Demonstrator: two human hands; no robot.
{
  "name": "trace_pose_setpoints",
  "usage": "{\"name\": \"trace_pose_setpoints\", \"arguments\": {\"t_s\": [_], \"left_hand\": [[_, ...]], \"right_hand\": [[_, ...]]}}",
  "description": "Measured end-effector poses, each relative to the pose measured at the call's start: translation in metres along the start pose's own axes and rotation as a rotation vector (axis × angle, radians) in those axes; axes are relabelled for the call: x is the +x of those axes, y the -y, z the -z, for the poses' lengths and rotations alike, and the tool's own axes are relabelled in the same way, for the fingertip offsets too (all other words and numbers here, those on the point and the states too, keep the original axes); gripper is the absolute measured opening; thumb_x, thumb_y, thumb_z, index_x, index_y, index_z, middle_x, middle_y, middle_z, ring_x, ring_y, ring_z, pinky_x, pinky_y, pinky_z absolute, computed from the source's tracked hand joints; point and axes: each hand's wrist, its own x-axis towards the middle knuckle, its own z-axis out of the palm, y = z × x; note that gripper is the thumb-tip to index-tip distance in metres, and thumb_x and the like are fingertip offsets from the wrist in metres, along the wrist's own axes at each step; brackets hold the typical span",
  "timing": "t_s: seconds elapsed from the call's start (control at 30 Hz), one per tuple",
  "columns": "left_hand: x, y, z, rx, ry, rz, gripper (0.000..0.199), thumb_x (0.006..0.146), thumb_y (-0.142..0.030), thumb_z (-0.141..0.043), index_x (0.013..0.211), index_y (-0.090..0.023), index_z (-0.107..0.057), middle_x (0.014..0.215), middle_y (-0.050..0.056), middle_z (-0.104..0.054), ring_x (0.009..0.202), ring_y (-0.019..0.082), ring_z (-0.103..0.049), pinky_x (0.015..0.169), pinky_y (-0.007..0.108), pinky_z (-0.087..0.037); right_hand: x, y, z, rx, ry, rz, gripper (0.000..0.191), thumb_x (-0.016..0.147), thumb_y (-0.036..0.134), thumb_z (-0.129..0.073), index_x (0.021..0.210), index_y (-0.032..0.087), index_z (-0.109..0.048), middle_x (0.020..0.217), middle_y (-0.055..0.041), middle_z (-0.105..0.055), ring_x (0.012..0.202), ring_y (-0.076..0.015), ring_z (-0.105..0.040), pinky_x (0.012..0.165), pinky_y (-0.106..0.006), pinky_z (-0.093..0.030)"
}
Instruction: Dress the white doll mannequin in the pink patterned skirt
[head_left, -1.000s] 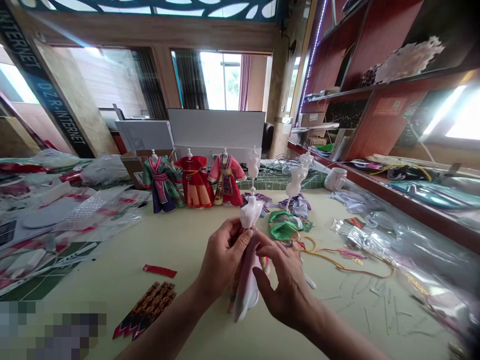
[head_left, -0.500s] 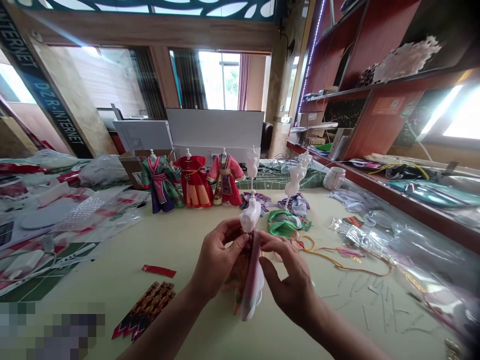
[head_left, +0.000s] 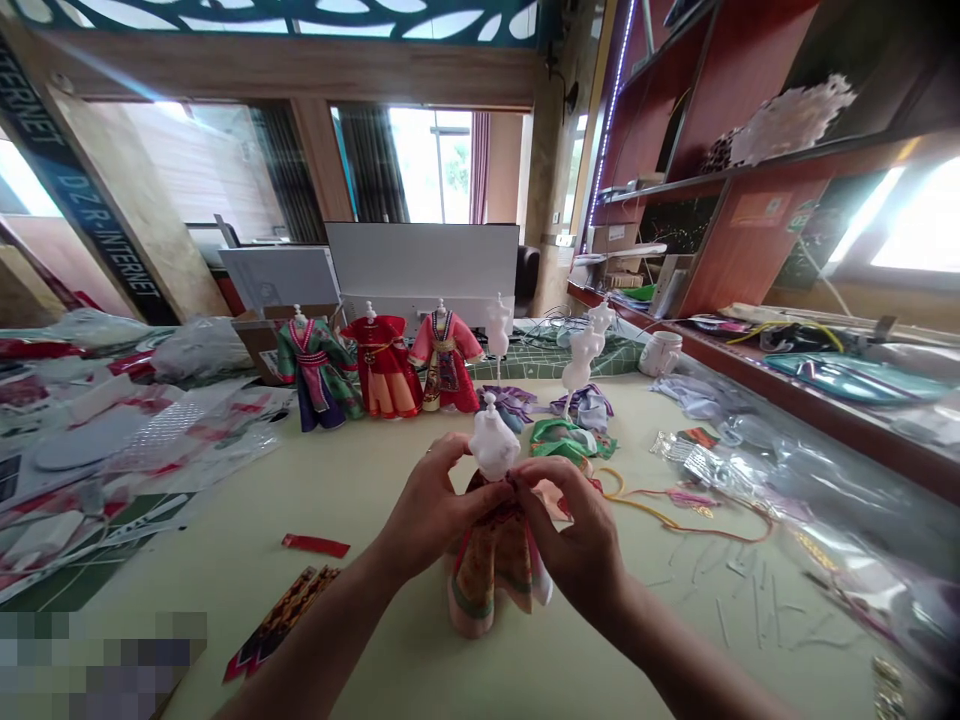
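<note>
A small white mannequin stands upright in front of me, wearing a long skirt in patterned orange-brown with a pink-white panel at its right side. My left hand wraps round the waist from the left, thumb pressed on the skirt's top edge. From the right, my right hand pinches the waistband at the front, its fingertips meeting the left thumb. The exact bit of cloth between the fingertips is hidden. Just behind the right hand lies a piece of green cloth.
Several dressed mannequins stand at the back, among them a red dress. Bare white mannequins stand right of them. A red strip and patterned strips lie left, a yellow cord right. Plastic packaging covers the right side.
The mannequin has turned, so the patterned skirt now faces me and the pink-white panel sits to the right. My right fingers went from spread to pinching the waistband.
</note>
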Motion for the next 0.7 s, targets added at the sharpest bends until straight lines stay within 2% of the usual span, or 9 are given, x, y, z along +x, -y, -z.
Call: {"name": "trace_pose_setpoints", "arguments": {"t_s": [0.3,0.5,0.7], "left_hand": [[0.003,0.003,-0.009,-0.073,0.021,-0.01,0.029,0.069,-0.037,-0.073,0.078,-0.018,-0.053,0.078,-0.002,-0.061,0.076,0.016,-0.056,0.067,0.025,-0.043],[0.002,0.001,-0.014,-0.085,0.055,-0.016,0.023,0.072,-0.034,-0.071,0.085,-0.017,-0.062,0.083,0.0,-0.061,0.082,0.017,-0.056,0.073,0.026,-0.044],[-0.004,0.001,-0.006,-0.051,0.136,-0.083,0.016,0.081,-0.027,-0.061,0.095,-0.019,-0.062,0.094,0.002,-0.063,0.093,0.019,-0.057,0.082,0.027,-0.044]], "right_hand": [[0.001,-0.005,0.006,-0.089,0.026,0.074,0.018,0.085,0.006,-0.049,0.095,0.021,-0.053,0.078,-0.0014,-0.058,0.072,-0.0164,-0.054,0.067,-0.033,-0.043],[0.0,-0.005,0.007,-0.105,0.035,0.056,0.022,0.083,0.005,-0.047,0.096,0.022,-0.054,0.081,-0.0019,-0.06,0.075,-0.0178,-0.056,0.068,-0.033,-0.043],[-0.001,-0.007,0.007,-0.114,0.038,0.069,0.022,0.083,0.005,-0.05,0.097,0.022,-0.053,0.081,-0.0014,-0.061,0.074,-0.0159,-0.056,0.067,-0.031,-0.043]]}}
